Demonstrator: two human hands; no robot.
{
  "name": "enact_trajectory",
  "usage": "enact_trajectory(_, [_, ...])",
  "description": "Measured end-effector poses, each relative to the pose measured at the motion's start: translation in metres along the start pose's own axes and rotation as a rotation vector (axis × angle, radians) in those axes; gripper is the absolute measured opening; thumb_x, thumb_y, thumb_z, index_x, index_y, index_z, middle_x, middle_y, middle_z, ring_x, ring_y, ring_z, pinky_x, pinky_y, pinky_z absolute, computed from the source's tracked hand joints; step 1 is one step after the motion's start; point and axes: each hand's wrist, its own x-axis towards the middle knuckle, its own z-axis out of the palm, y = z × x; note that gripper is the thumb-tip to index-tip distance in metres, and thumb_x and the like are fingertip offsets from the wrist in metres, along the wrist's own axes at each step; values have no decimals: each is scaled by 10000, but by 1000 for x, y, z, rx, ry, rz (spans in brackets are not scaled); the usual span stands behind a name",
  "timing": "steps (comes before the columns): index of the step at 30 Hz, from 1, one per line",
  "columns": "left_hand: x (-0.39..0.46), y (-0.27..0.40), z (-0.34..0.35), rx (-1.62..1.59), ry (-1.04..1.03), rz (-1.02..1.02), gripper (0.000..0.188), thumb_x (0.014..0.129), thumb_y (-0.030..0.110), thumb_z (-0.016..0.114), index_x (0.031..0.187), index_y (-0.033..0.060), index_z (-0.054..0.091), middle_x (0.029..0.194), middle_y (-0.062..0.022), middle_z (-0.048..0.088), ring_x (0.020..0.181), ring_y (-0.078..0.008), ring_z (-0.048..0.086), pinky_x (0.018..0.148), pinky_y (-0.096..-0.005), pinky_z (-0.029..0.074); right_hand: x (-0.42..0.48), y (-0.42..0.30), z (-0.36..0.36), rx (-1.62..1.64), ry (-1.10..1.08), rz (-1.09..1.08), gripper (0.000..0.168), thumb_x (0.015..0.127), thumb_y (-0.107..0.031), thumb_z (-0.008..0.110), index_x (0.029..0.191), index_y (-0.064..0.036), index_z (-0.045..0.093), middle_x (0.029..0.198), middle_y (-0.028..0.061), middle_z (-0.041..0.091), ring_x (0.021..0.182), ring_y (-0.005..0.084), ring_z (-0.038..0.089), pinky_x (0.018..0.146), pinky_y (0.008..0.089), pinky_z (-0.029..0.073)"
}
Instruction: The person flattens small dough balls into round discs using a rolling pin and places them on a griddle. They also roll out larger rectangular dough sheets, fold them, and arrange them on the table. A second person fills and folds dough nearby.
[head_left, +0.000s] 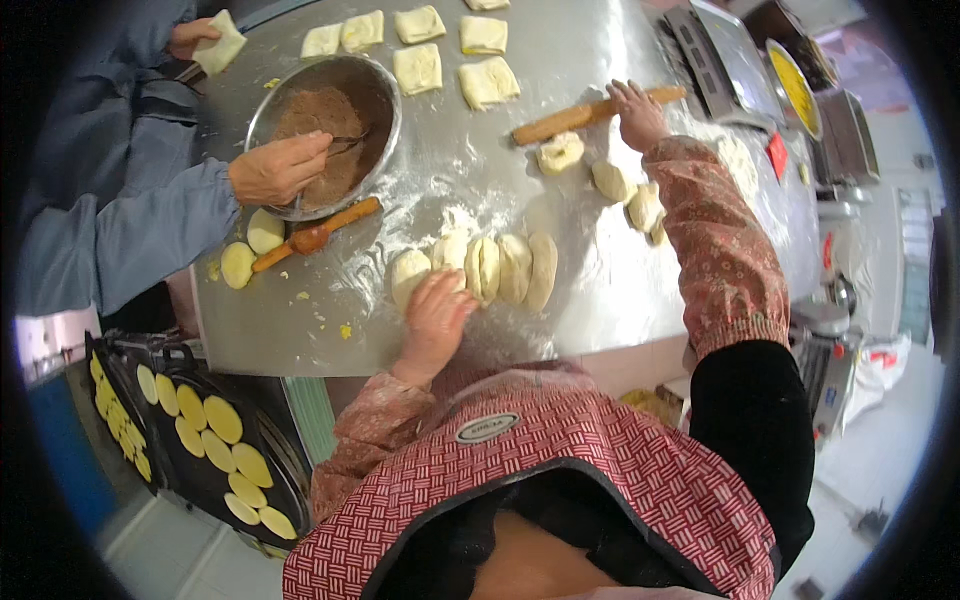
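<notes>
My left hand (436, 319) touches the near ends of the left pieces in a row of dough lengths (514, 270) on the floured steel table. Its fingertips partly cover the dough, so a grip there is unclear. Farther out to the right, my right hand (639, 116) lies over a wooden rolling pin (562, 124), its fingers across the wood. Just below the pin sits a lump of dough (560, 153). More lumps (613, 182) trail toward my right sleeve, which hides part of them.
At left, a co-worker's hand (281, 169) holds a utensil in a metal bowl (390, 142) of brown filling; the other holds a dough square (220, 45). Another rolling pin (307, 240) touches the bowl's near side. Folded squares (487, 81), a scale (724, 64) and a hot griddle (199, 465) with flat cakes surround me.
</notes>
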Motion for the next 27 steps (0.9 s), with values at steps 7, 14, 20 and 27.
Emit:
enact_trajectory(7, [132,13,93,-111,59,-273,320,778,164,663,1029,-23,593,1085,-161,581,996,-291,551,876,-359,433,26,27,-9,216,-356,-112,327,776,-111,608,1098,-101,548,1116,65,529,1113,257,486,942,451,385])
enact_trajectory(14, [212,16,133,-217,0,-460,496,671,224,753,1063,-35,597,971,-165,583,903,-291,571,796,-358,465,-18,32,-109,795,88,-9,378,788,-273,676,1048,-35,538,923,140,551,813,324,570,708,383,450])
enact_trajectory(20, [216,24,150,-72,54,-232,385,683,224,743,976,-6,646,913,-147,610,821,-272,598,735,-339,471,-75,49,-157,978,303,133,398,765,-248,719,1021,14,563,854,128,573,742,236,569,675,317,459])
enact_trajectory(27, [229,14,139,-74,-304,-311,260,738,187,695,974,77,676,993,-129,646,813,-236,629,710,-342,480,-127,28,-165,1099,109,269,392,753,-219,728,1023,14,566,818,101,548,722,183,559,649,299,449])
